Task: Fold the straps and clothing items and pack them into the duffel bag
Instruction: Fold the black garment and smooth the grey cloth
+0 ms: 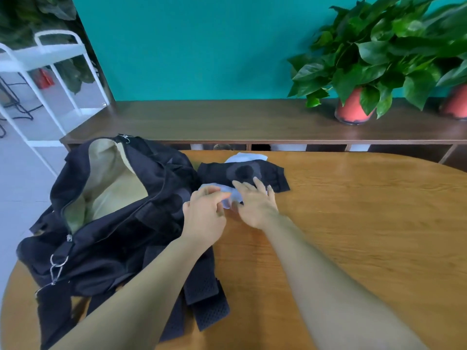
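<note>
A black duffel bag (106,218) lies unzipped on the left of the wooden table (353,223), showing its pale lining (111,183). Black mesh straps (204,299) trail from it toward the table's front edge. To the right of the bag lies a black garment (252,173) with a white cloth (246,157) behind it. A small pale blue cloth (228,193) sits in front of the garment. My left hand (204,215) pinches that cloth's left end with curled fingers. My right hand (255,205) lies flat on it with straight fingers reaching onto the black garment.
Behind the table runs a low dark wooden shelf (227,120) against a teal wall. Two potted plants in red pots (352,107) stand at its right end. A white metal rack (50,59) stands on the floor at the far left.
</note>
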Demonstrator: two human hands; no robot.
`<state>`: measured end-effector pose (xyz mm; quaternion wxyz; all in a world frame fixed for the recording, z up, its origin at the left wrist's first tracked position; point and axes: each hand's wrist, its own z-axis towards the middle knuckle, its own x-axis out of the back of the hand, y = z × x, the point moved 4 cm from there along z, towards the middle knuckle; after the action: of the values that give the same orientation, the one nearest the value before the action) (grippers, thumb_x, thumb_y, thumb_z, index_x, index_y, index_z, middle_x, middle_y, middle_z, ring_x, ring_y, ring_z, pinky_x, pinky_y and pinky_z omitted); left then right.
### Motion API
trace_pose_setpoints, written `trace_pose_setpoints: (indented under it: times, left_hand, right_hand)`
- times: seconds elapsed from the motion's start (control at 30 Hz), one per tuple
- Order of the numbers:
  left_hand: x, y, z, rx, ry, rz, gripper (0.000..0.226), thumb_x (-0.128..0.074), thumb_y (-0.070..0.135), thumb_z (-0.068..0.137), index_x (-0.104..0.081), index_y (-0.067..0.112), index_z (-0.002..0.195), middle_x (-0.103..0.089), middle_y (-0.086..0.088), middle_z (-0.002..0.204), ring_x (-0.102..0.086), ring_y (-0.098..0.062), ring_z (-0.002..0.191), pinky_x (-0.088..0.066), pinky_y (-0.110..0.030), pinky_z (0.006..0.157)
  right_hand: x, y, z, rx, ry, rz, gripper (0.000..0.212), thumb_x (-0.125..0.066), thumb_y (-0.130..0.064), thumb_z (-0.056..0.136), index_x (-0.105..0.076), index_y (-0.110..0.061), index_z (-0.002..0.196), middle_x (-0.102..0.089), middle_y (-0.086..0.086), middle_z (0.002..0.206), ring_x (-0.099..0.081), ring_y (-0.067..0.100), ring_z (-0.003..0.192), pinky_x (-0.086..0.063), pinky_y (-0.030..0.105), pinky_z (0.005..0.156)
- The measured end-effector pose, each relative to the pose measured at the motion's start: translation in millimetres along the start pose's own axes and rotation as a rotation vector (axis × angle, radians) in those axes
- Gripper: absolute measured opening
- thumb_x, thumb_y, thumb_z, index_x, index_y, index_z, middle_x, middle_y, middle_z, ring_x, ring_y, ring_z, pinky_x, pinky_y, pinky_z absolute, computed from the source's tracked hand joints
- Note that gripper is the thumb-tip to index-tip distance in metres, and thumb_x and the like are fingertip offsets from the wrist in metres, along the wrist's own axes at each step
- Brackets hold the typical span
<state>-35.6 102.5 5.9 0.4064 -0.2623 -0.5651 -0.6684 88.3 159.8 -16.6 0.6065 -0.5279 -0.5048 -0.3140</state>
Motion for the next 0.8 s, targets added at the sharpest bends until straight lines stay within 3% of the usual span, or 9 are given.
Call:
trace_pose_setpoints:
  times: [0.13, 0.37, 0.5, 0.6, 0.8]
  left_hand:
    - [-2, -3, -3, 0.015, -0.019, 0.018, 0.04, -0.044, 0.005, 0.094, -0.064, 0.028, 0.119, -0.046, 0.009, 0.135, -0.038, -0.011, 0.124, -0.016, -0.026, 0.09]
    - [-5, 19, -25, -0.027, -0.069, -0.031, 0.042, -0.043, 0.004, 0.093, -0.064, 0.028, 0.12, -0.045, 0.006, 0.135, -0.039, -0.012, 0.124, -0.021, -0.032, 0.098]
    - [-4, 37, -44, -0.048, -0.088, -0.028, 0.042, -0.046, 0.003, 0.092, -0.063, 0.027, 0.121, -0.047, 0.008, 0.133, -0.042, -0.012, 0.121, -0.023, -0.033, 0.098]
    - [-6, 47, -61, -0.058, -0.108, -0.02, 0.043, -0.048, 0.002, 0.091, -0.063, 0.028, 0.12, -0.048, 0.008, 0.133, -0.045, -0.013, 0.119, -0.028, -0.038, 0.102]
    - [-27, 68, -101, -0.098, -0.151, -0.022, 0.03, -0.051, 0.015, 0.094, -0.066, 0.031, 0.115, -0.052, 0.009, 0.13, -0.049, -0.014, 0.116, -0.033, -0.042, 0.099]
  right_hand:
    - [-14, 17, -7, -0.002, -0.107, -0.09, 0.051, -0.028, -0.049, 0.097, -0.026, -0.033, 0.146, -0.024, -0.004, 0.151, -0.003, 0.021, 0.146, -0.003, 0.057, 0.114]
    - [-3, 51, -62, 0.014, -0.059, -0.041, 0.041, -0.033, -0.047, 0.097, -0.043, -0.033, 0.133, -0.041, -0.009, 0.127, -0.025, 0.016, 0.134, -0.019, 0.046, 0.111]
    - [2, 78, -108, -0.015, -0.054, 0.077, 0.032, -0.041, -0.038, 0.096, -0.049, -0.035, 0.127, -0.043, -0.014, 0.124, -0.023, 0.012, 0.137, -0.016, 0.045, 0.113]
    - [13, 97, -147, -0.023, -0.003, 0.146, 0.022, -0.046, -0.027, 0.094, -0.057, -0.034, 0.112, -0.047, -0.02, 0.112, -0.034, 0.007, 0.129, -0.02, 0.034, 0.109]
    - [30, 132, -208, -0.108, 0.047, 0.155, 0.029, -0.045, -0.009, 0.089, -0.061, -0.029, 0.104, -0.049, -0.021, 0.101, -0.04, 0.002, 0.107, -0.022, 0.03, 0.105]
